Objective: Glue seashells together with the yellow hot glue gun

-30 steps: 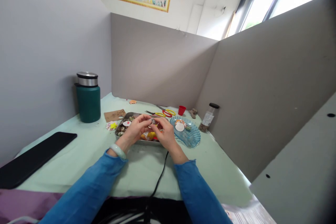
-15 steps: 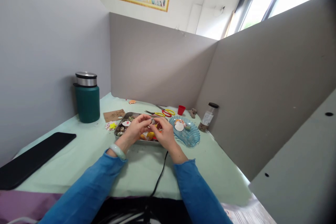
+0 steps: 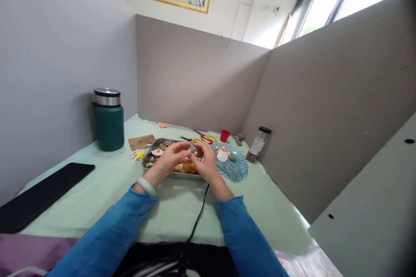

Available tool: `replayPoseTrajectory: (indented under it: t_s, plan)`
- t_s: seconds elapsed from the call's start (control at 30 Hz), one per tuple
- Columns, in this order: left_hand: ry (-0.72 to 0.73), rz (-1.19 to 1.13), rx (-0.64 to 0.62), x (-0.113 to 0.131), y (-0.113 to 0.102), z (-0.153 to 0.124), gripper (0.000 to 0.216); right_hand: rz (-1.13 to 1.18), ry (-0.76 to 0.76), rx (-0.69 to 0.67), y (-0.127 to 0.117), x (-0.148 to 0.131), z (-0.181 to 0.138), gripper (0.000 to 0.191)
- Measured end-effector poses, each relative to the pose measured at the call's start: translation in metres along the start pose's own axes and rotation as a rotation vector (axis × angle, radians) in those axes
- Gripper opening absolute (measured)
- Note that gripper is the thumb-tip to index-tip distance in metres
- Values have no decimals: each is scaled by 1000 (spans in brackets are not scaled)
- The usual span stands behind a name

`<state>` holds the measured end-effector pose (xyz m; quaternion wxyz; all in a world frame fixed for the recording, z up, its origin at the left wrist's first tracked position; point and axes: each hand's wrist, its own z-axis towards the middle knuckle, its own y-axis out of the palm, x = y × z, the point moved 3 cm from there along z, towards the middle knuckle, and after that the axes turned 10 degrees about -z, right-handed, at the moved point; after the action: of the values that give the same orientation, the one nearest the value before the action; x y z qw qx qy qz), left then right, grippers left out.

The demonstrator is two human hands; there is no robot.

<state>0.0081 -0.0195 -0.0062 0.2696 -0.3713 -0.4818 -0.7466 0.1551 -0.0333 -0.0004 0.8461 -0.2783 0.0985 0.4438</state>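
Both my hands meet over a metal tray (image 3: 147, 156) filled with several small shells and colourful bits. My left hand (image 3: 169, 161) and my right hand (image 3: 208, 165) pinch a small grey shell-like piece (image 3: 193, 149) between their fingertips, just above the tray's middle. A pale bangle sits on my left wrist. To the right of the tray lies a blue shell-shaped glass dish (image 3: 234, 167) with a white shell (image 3: 222, 156) and a few small pieces in it.
A green thermos (image 3: 108, 120) stands at the back left, a black flat slab (image 3: 39, 194) at the near left. Scissors (image 3: 203, 139), a red cup (image 3: 224, 135), a jar (image 3: 256, 146) and a brown card (image 3: 141, 142) lie behind. A black cable (image 3: 196, 220) runs toward me. Grey partitions enclose the table.
My right hand has risen slightly and shifted right, and the small grey piece now shows more clearly between the fingertips of both hands.
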Motion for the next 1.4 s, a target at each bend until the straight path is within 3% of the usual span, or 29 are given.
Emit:
replayPoseTrajectory:
  t_s: [0.33,0.6,1.07,1.23,1.3,1.4]
  plan:
    - [24,-12,-18,1,-1,-1,39,30,-27,14,1,2,-1,20]
    - [82,157,93,3,-3,1,38,-57,-6,73,0,5,-2,15]
    - [80,222,106,2,-5,2,35,-30,-8,44,1,3,-3,15]
    - [61,233,144,5,-5,1,43,-136,109,79,-7,20,4,18]
    - [65,234,176,6,-7,2,44,-330,236,58,-20,38,7,21]
    - [66,229,223,6,-10,2,44,-674,510,-81,-49,69,6,21]
